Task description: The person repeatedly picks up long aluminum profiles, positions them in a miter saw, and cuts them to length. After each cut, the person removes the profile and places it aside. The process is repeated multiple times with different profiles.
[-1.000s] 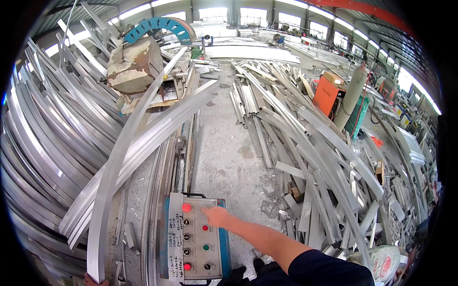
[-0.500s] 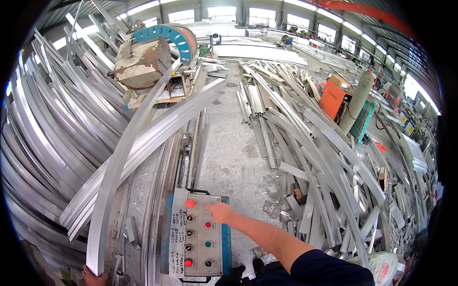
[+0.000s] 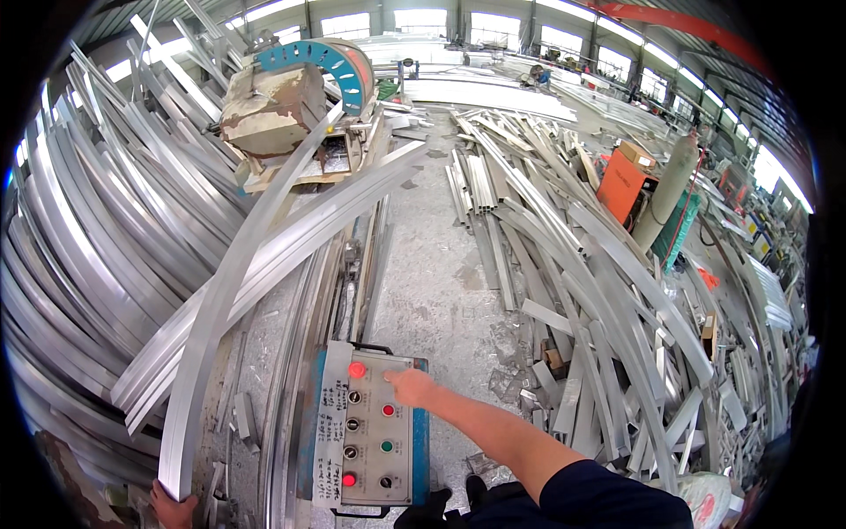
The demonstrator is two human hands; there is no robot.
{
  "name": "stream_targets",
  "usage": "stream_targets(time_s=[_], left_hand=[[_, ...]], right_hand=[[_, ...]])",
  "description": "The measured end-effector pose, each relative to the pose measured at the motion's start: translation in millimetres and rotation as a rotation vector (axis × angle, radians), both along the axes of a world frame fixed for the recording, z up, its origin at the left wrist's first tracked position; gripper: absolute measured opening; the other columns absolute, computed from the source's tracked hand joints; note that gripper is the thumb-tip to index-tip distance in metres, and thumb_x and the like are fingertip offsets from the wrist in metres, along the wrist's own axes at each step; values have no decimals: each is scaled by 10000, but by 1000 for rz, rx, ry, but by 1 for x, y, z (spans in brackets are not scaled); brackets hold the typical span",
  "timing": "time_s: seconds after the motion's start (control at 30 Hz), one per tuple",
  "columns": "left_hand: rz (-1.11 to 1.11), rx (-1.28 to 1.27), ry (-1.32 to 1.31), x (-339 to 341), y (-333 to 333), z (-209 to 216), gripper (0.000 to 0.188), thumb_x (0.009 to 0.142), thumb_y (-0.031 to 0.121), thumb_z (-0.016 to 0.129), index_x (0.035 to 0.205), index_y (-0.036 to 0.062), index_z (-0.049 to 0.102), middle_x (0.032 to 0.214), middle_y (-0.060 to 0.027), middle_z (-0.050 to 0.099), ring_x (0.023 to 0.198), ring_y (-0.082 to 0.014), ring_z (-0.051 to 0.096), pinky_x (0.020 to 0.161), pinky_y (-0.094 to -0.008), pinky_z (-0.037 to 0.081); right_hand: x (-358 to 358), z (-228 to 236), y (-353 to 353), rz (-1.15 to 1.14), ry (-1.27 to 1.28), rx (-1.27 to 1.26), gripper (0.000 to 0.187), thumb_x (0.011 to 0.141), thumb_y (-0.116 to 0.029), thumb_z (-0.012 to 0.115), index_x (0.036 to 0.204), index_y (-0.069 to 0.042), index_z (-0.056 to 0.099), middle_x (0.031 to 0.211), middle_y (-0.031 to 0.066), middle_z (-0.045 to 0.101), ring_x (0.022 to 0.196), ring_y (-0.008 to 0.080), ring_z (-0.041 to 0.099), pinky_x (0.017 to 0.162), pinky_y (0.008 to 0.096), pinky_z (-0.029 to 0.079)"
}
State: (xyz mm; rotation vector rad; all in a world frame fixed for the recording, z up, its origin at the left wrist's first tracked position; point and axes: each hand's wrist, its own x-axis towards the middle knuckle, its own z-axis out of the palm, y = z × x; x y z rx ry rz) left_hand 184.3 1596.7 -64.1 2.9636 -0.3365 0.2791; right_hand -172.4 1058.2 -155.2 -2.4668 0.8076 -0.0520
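At the lower left, my left hand (image 3: pixel 174 509) is closed around the near end of a long silver metal profile (image 3: pixel 204 339). This profile slants up and away to a blue-ringed machine (image 3: pixel 275 104), crossing over several other profiles (image 3: pixel 291 242). My right hand (image 3: pixel 409 388) reaches over a control box (image 3: pixel 371 423) with a grey panel, red and green buttons and black knobs. Its index finger points down at the panel's upper right, beside a red button (image 3: pixel 357 370). The fingertip covers the spot beneath it, and the other fingers look curled, with nothing held.
Stacked long profiles (image 3: pixel 97 238) lean along the left. A heap of loose profiles and offcuts (image 3: pixel 608 326) covers the right side. Behind it stand an orange cabinet (image 3: pixel 620 185) and a gas cylinder (image 3: pixel 670 189). A strip of concrete floor (image 3: pixel 423 282) runs between.
The view has shifted slightly, and a little more of my left hand shows. Both hands keep nearly the same places, on the profile and over the panel.
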Motion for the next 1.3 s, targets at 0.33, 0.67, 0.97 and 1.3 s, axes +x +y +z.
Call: stream_targets(time_s=[0.33, 0.67, 0.97, 1.3], left_hand=[[-18, -43, 21, 6, 9, -2, 1075, 448, 258, 770, 1419, 36, 368, 1364, -218, 459, 1225, -414, 472, 1011, -480, 404], [-73, -39, -10, 0, -1, -9, 1089, 440, 298, 797, 1408, 18, 385, 1345, -242, 472, 1227, -423, 465, 1026, -492, 390], [-65, 31, -14, -7, -18, 18, 1004, 492, 439, 846, 1326, 28, 467, 1255, -177, 559, 1187, -348, 517, 988, -497, 407], [-101, 5, -83, -11, -25, 21, 925, 525, 440, 843, 1279, 28, 499, 1191, -176, 586, 1162, -356, 528, 992, -473, 407]], right_hand=[[3, -3, 3, 26, 3, -27, 454, 796, -91, 525, 1251, -95, 526, 814, 232, 660, 762, 412, 654, 660, 517, 516], [-4, -2, -8, 16, 66, -27, 436, 809, -145, 544, 1244, -130, 529, 848, 237, 666, 792, 414, 660, 675, 512, 527], [-4, -12, -6, 0, -77, -78, 389, 813, -87, 498, 1183, -169, 587, 889, 246, 655, 841, 447, 632, 735, 507, 510], [-14, -41, -29, 127, -236, -164, 353, 830, -109, 508, 1170, -125, 600, 915, 244, 659, 860, 425, 638, 760, 490, 508]])
